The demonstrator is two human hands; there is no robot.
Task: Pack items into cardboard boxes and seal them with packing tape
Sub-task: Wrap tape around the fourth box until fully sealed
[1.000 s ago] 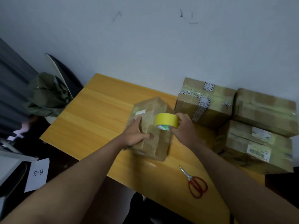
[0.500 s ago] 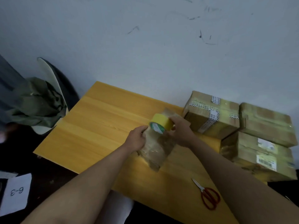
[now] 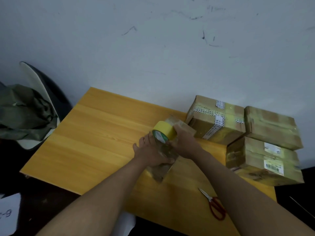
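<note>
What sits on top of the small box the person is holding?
The yellow tape roll, gripped by the right hand, rides on the small box. The left hand grips the box's left side. Both hands cover much of its top; its contents are not visible.

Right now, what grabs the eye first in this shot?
The yellow tape roll at the middle of the wooden table, gripped by the right hand over a small box that the left hand holds. Next, three taped boxes stacked at the table's right, and red-handled scissors near its front edge.
</note>
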